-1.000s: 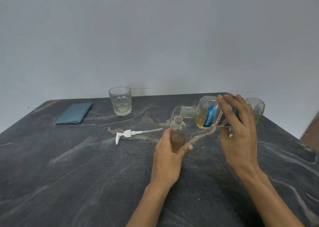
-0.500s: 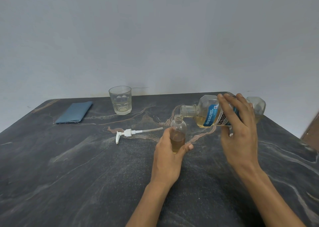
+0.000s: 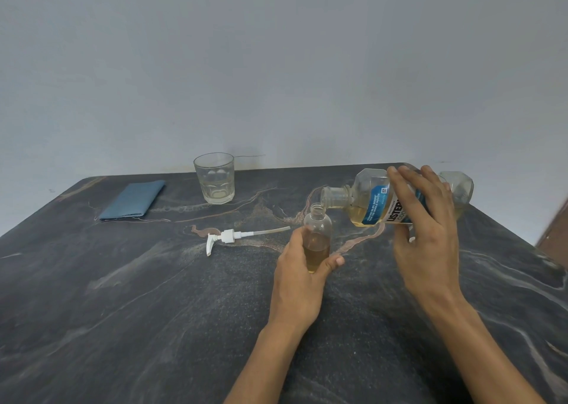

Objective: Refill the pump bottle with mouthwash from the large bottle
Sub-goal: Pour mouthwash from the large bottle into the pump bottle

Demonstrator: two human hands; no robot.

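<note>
amber liquid fills roughly the lower half of the small pump bottle (image 3: 318,234), which stands upright on the dark marbled surface (image 3: 138,311) with its neck open and uncapped. the left hand (image 3: 299,280) is wrapped around the bottle's lower body, fingers curled behind it and the thumb pressed across the front, so the hand is closed on it. the right hand (image 3: 425,228) grips the large bottle (image 3: 375,202) from above and in front, fingers spread over the blue and white label and the thumb below; this bottle is lifted off the surface and tipped nearly onto its side, its open mouth pointing left and sitting just above and just right of the pump bottle's neck. pale yellow mouthwash pools along the lower side of the large bottle. whether a stream is running between the two mouths cannot be told.

left of the hands, the white pump head (image 3: 229,237) with its dip tube lies flat on the surface, apart from both bottles. farther back stands a clear glass tumbler (image 3: 214,177), and to its left lies a folded blue cloth (image 3: 133,200).
</note>
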